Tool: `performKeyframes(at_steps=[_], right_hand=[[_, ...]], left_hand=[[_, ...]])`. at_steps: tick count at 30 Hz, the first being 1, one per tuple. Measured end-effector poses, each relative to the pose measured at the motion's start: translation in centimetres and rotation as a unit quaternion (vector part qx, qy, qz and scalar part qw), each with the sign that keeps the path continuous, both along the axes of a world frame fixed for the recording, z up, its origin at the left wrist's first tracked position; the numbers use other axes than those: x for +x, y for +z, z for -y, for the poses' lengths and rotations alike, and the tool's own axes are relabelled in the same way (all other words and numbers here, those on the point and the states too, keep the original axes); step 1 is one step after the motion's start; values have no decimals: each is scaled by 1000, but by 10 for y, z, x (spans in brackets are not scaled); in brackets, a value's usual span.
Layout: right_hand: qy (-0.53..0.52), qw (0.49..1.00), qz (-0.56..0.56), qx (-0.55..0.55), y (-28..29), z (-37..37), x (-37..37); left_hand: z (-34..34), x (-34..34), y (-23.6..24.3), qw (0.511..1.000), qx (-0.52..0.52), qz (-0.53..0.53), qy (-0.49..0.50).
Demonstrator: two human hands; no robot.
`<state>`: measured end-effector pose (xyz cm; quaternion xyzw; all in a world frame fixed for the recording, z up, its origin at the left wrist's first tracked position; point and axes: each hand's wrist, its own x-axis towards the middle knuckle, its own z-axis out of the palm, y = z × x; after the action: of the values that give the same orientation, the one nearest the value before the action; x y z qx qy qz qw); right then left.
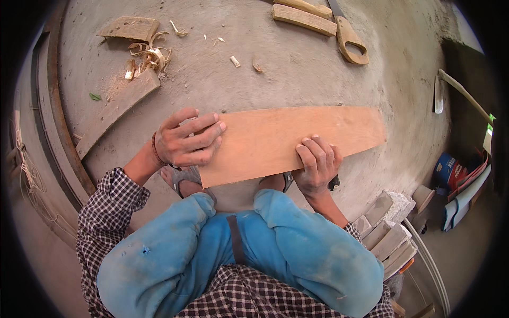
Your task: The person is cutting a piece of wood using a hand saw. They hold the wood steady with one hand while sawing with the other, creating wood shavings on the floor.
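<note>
A flat, reddish-brown wooden board (265, 138) lies crosswise in front of my knees, above my feet. Its right end is narrower than its left. My left hand (191, 139) is closed at the board's left end, fingers lying over the top face near the far corner. Along the near edge, my right hand (318, 161) grips the board right of its middle, with the fingers curled on the top face. Both thumbs are mostly hidden, the right one beneath the board.
A handsaw (351, 45) rests beside wooden blocks (305, 20) at the far side. Far left lie a wood piece (130, 27), curled shavings (151, 55) and a plank (119, 112). Bricks (389, 225) are stacked at my right, with a blue-and-red container (449, 170) beyond and a long-handled tool (466, 95).
</note>
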<state>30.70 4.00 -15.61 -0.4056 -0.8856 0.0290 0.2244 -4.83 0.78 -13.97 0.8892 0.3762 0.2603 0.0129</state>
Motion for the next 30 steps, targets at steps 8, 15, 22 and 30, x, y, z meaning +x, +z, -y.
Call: performKeyframes(at_steps=[8,15,22,30], right_hand=[[10,1000,-1,16,-16,-19,-24],[-20,1000,2,16,-22,-32,-40],[-43,998,18,-42,-30,-36,-53],[-38,998,18,-54,-27,-45,-55]], left_hand=[[-13,-11,-5,997,21,-68,30],[-34,-24,-23,995,28,-91,39],[-58,-37,-44,994,20,-103,28],[-72,-39,-48,993,35,-108,28]])
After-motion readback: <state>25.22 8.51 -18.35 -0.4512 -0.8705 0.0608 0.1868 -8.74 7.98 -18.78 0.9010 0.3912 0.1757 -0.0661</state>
